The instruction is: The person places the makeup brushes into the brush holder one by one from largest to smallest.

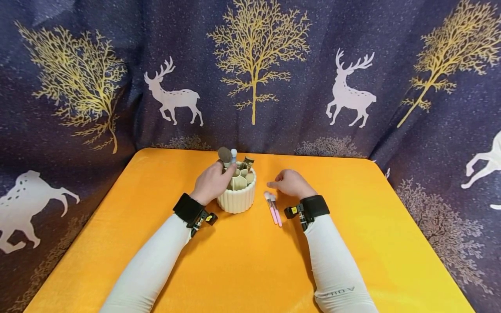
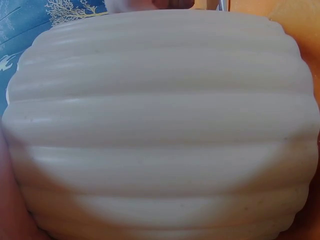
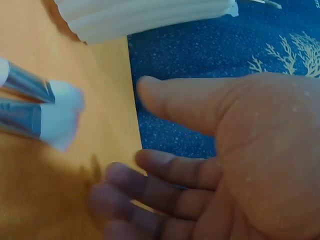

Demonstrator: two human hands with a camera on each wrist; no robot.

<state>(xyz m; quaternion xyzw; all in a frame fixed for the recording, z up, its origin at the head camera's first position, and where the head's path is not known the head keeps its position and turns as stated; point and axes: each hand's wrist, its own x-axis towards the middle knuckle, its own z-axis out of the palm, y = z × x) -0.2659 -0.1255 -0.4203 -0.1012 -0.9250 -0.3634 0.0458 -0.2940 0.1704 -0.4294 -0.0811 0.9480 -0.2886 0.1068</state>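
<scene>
A cream ribbed brush holder (image 1: 236, 201) stands on the table, with divided compartments and several brushes in it. My left hand (image 1: 212, 181) grips its left side near the rim, thumb lying over the top edge. A large dark-bristled makeup brush (image 1: 225, 155) and a light blue-handled one (image 1: 233, 155) rise beside the fingers. In the left wrist view the holder's wall (image 2: 160, 120) fills nearly everything. Two pink makeup brushes (image 1: 273, 209) lie to the holder's right, white bristles (image 3: 62, 112) pointing away from me. Just beyond those tips is my right hand (image 1: 291, 183), empty, its thumb and fingers apart.
A yellow-orange cloth (image 1: 242, 269) covers the table. Behind and along both sides hangs a dark blue curtain (image 1: 274, 134) printed with trees and white deer. A gold-toned item (image 1: 247, 162) sticks up at the holder's back right.
</scene>
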